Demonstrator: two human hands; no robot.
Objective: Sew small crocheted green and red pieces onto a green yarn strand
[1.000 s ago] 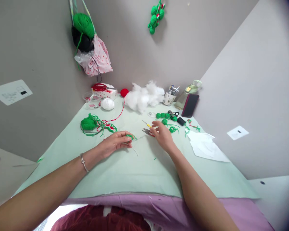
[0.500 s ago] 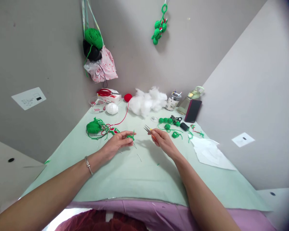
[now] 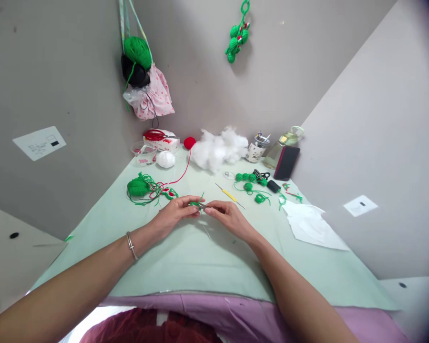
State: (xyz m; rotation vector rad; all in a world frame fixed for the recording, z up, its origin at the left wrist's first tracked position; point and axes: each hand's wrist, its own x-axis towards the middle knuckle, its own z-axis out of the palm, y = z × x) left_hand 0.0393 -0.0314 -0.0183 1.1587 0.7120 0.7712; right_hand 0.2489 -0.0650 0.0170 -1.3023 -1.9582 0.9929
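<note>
My left hand is closed, pinching a small green crocheted piece with a short yarn tail standing up from it. My right hand has come right beside it and is closed on small scissors, their metal blades at the crocheted piece. The orange handle is hidden inside my right hand, and I cannot tell whether the blades are apart. A yellow-handled crochet hook lies on the table just behind my right hand. Below my hands is a thin white strand.
Green yarn lies left of my hands, a white ball behind it. White stuffing is piled at the back. Small green balls, a phone, a bottle and white paper are to the right.
My right hand has moved left with the scissors, bringing the blades to the green piece. The crochet hook, partly covered before, now shows fully. My left hand has stayed nearly in place.
</note>
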